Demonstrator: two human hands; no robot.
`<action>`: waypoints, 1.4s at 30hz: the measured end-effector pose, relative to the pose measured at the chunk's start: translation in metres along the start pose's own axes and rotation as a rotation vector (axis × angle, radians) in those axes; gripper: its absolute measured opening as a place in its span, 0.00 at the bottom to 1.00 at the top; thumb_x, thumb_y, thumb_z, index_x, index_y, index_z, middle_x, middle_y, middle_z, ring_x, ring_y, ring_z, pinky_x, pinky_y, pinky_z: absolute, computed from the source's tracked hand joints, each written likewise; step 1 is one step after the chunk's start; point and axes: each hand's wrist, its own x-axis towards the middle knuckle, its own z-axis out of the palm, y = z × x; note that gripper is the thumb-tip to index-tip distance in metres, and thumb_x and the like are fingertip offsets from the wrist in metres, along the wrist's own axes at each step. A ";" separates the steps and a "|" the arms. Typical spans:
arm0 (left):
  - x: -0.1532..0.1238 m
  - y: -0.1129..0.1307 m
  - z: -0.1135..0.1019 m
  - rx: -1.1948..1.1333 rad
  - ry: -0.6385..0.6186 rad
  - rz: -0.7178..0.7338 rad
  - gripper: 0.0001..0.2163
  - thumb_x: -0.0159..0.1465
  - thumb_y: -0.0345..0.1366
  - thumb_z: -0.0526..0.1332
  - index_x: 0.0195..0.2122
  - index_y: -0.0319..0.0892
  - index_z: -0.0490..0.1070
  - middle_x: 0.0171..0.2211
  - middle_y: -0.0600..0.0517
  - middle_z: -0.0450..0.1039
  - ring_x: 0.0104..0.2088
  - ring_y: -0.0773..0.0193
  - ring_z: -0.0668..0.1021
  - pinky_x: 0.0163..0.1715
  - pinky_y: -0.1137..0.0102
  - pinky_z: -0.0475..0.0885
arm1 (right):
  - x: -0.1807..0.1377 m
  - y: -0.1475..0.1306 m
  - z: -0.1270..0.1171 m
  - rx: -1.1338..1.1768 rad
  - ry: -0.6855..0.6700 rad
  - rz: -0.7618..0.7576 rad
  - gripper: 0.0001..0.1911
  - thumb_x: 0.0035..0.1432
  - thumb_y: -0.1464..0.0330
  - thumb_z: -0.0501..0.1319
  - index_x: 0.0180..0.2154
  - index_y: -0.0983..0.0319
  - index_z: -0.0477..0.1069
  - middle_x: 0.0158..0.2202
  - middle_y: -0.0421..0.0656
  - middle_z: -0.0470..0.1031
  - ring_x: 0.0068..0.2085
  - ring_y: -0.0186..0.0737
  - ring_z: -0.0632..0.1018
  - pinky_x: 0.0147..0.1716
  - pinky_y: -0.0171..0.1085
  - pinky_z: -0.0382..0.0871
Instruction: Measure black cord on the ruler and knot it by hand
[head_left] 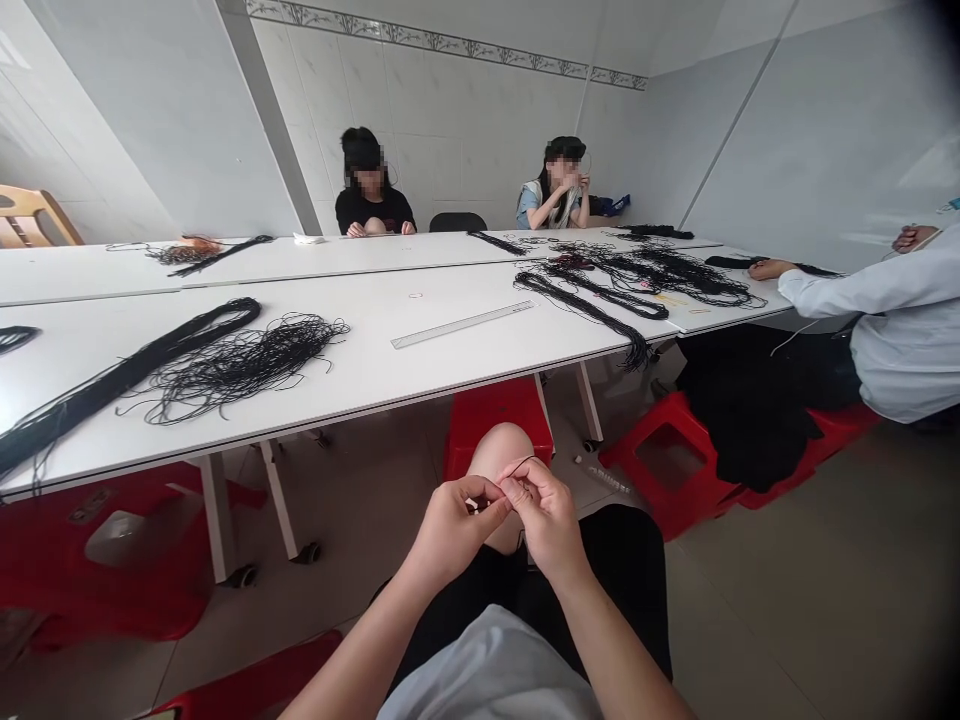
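Note:
My left hand point(450, 525) and my right hand point(547, 515) meet above my knee, low in the middle of the view. Both are closed in a pinch, fingertips touching each other. A thin black cord point(525, 462) loops over my right fingers and is held between the two hands. The white table point(390, 350) stands in front of me, out of reach of both hands. On it lie a loose tangle of black cords point(240, 365) and a long straight bundle of cords point(120, 375) at the left.
A metal ruler point(461, 324) lies mid-table. More black cord bundles point(630, 280) spread over the right end. Two people sit at the far side, and a third person's sleeve point(862, 285) reaches in from the right. Red plastic stools point(675, 465) stand under the table.

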 end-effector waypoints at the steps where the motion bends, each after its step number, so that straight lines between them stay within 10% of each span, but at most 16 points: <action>1: 0.000 0.001 0.001 0.024 0.000 -0.008 0.11 0.58 0.41 0.62 0.26 0.38 0.75 0.24 0.52 0.71 0.25 0.69 0.66 0.25 0.74 0.59 | -0.001 0.002 0.001 0.031 0.025 0.021 0.06 0.58 0.66 0.59 0.31 0.59 0.72 0.32 0.40 0.72 0.36 0.38 0.72 0.39 0.37 0.65; 16: -0.004 0.012 -0.001 -0.537 -0.124 -0.271 0.16 0.59 0.46 0.60 0.35 0.38 0.79 0.31 0.48 0.72 0.24 0.71 0.60 0.19 0.75 0.49 | 0.000 0.003 -0.001 0.395 0.207 0.191 0.10 0.55 0.60 0.63 0.31 0.60 0.73 0.32 0.42 0.71 0.36 0.39 0.71 0.39 0.38 0.66; 34: -0.001 0.004 -0.004 -0.331 -0.011 -0.142 0.12 0.57 0.45 0.64 0.28 0.39 0.73 0.23 0.55 0.64 0.23 0.72 0.60 0.22 0.76 0.55 | -0.021 -0.003 -0.012 0.080 -0.056 0.226 0.17 0.56 0.53 0.59 0.30 0.61 0.71 0.22 0.38 0.67 0.23 0.32 0.66 0.22 0.33 0.61; 42: 0.000 0.002 0.001 -0.408 -0.041 -0.200 0.13 0.53 0.45 0.66 0.26 0.39 0.72 0.22 0.56 0.60 0.23 0.72 0.59 0.21 0.76 0.55 | -0.022 -0.002 -0.011 0.053 0.031 0.119 0.14 0.58 0.55 0.57 0.30 0.59 0.68 0.21 0.36 0.60 0.22 0.33 0.61 0.23 0.33 0.55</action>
